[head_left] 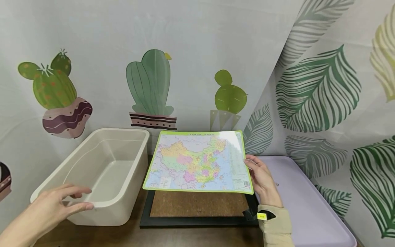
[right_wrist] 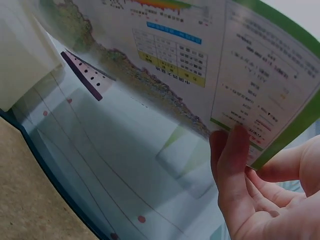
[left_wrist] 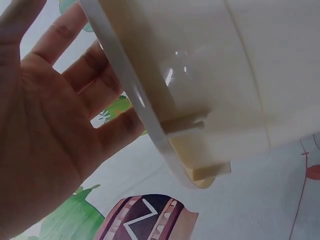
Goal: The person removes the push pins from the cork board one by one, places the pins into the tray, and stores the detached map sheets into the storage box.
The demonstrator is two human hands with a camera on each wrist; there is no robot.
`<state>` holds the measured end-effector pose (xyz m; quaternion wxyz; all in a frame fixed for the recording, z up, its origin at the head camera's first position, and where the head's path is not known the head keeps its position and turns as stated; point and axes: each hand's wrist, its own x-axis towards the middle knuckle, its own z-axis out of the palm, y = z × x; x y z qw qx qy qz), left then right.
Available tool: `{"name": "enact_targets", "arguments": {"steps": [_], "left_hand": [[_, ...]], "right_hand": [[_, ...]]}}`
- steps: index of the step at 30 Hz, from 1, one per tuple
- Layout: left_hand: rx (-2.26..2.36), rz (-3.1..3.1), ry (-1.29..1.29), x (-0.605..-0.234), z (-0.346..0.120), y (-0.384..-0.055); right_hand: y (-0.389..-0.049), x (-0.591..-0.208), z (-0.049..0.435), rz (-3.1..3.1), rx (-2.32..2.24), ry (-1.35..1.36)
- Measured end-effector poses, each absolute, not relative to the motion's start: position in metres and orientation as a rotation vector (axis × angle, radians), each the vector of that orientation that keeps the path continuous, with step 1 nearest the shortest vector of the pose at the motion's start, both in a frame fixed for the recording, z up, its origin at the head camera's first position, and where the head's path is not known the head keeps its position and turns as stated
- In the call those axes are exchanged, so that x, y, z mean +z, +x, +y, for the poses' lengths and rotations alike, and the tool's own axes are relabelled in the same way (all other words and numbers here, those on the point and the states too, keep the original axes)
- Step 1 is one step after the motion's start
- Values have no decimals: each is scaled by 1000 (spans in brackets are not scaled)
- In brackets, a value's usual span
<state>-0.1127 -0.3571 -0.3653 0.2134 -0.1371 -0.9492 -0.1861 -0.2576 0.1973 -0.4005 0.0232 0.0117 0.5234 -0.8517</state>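
Observation:
A map sheet with a green border is held up, tilted, over a brown board in a black frame. My right hand pinches the sheet by its right edge, thumb on one face and fingers on the other. In the right wrist view, the back of the sheet shows printed tables and text. My left hand is spread at the near left corner of a pale plastic bin, with thumb and forefinger apart. The left wrist view has its fingers close along the bin's rim, gripping nothing.
A lilac tray lies to the right of the framed board. The dark wooden table runs along the front. Behind everything hangs a curtain printed with cacti and leaves.

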Motion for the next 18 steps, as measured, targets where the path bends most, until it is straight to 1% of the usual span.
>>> {"name": "enact_targets", "arguments": {"steps": [8,18], "left_hand": [[-494,-2558,-445,-366,-353,-110],[-410,-2569,-476,-365,-352,-109]], "right_hand": [[-255,-399,186,1593,-2673,-1],[-254,-402,153,1567,-2727,11]]}}
